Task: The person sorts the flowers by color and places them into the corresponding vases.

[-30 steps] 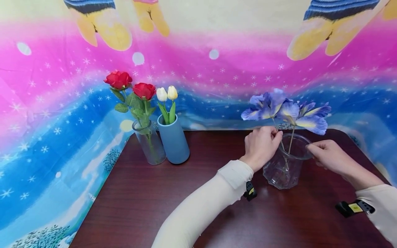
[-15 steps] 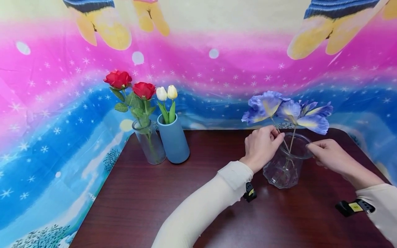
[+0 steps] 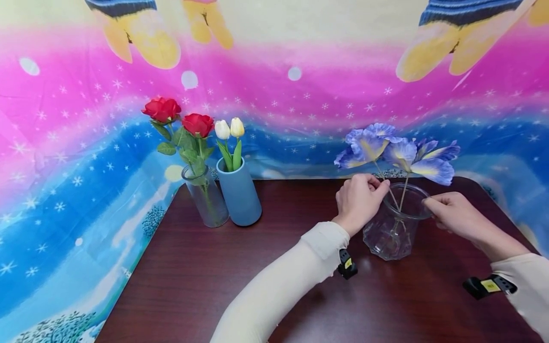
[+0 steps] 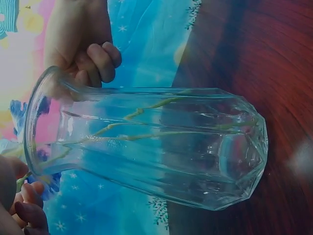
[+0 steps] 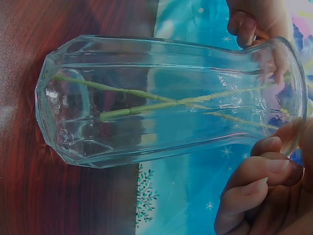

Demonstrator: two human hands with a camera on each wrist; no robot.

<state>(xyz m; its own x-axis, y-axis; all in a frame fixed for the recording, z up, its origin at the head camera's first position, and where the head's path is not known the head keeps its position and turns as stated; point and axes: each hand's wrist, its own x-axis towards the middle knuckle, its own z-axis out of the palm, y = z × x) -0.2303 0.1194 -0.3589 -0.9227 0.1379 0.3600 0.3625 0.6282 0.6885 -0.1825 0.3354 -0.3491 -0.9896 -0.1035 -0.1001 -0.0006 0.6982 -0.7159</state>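
Observation:
A clear faceted glass vase [image 3: 388,245] stands on the table, holding two blue-purple artificial irises with yellow streaks. My left hand [image 3: 359,204] pinches the stem of the left iris [image 3: 366,146] just above the vase mouth. The right iris [image 3: 431,164] leans on its own stem, untouched. With thumb and fingers, my right hand [image 3: 456,214] grips the right side of the vase rim. In the right wrist view the two green stems [image 5: 142,105] cross inside the glass. One stem's end hangs above the base; the other reaches close to it.
Toward the table's back left stands a clear vase [image 3: 210,209] with two red roses [image 3: 161,109]. Beside it is a blue vase [image 3: 241,200] with two white tulips [image 3: 222,129]. A printed cloth [image 3: 296,109] hangs behind the dark wooden table [image 3: 206,281].
The left iris has turned on its stem, so its yellow-streaked petals now face forward. Its stem has shifted slightly within the vase. Both hands have stayed nearly in place.

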